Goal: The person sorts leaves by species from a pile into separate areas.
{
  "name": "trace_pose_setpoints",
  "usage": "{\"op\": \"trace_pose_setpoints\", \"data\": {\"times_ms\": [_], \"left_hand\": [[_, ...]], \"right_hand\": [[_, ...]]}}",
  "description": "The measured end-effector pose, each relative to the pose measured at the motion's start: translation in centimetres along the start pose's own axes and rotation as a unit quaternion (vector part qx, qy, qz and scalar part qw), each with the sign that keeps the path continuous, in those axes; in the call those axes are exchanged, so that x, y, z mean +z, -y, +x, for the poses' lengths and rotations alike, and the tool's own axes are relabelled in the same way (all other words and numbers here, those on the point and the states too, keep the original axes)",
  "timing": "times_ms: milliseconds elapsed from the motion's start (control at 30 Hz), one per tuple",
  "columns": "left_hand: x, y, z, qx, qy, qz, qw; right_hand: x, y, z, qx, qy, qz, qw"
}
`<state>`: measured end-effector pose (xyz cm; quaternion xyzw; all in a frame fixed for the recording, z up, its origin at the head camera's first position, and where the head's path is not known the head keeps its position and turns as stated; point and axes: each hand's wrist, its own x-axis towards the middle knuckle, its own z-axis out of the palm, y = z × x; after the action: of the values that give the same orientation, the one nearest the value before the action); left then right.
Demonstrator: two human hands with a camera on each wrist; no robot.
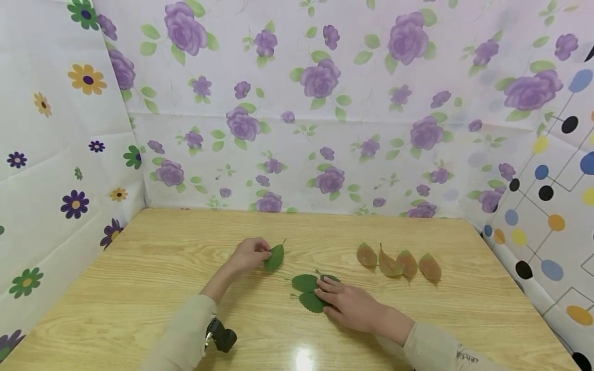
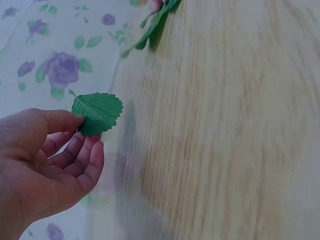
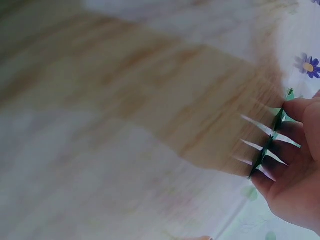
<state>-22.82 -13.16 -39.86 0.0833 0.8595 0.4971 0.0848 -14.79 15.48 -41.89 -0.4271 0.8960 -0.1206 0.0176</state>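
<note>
Between its thumb and fingers my left hand [image 1: 250, 255] pinches a green leaf [image 1: 275, 257] by its edge. In the left wrist view this leaf [image 2: 100, 112] shows a toothed edge and a short stem at the thumb side. My right hand [image 1: 350, 305] rests its fingertips on a small group of green leaves lying on the table. Two of them, an upper leaf [image 1: 304, 283] and a lower leaf [image 1: 311, 302], stick out to the left of the fingers. A third leaf [image 1: 330, 277] shows behind the fingers, and the hand covers part of the group.
Several reddish-brown leaves [image 1: 407, 264] with green edges lie in a row at the right. The wood-grain table [image 1: 185, 232] meets a flower-print cloth [image 1: 320, 154] at its back. A dotted cloth [image 1: 552, 221] hangs on the right. A black wrist camera [image 1: 223, 337] sits on my left sleeve.
</note>
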Motion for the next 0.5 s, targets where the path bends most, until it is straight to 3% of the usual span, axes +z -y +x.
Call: {"op": "trace_pose_setpoints", "data": {"times_ms": [200, 500], "left_hand": [[-1.9, 1.4, -0.8, -0.032, -0.023, -0.023, 0.999], [-4.3, 3.0, -1.4, -0.049, -0.043, 0.003, 0.9979]], "right_hand": [[0.1, -0.1, 0.0, 0.001, 0.005, 0.004, 1.0], [0.3, -0.5, 0.0, 0.005, 0.003, 0.01, 0.9999]]}}
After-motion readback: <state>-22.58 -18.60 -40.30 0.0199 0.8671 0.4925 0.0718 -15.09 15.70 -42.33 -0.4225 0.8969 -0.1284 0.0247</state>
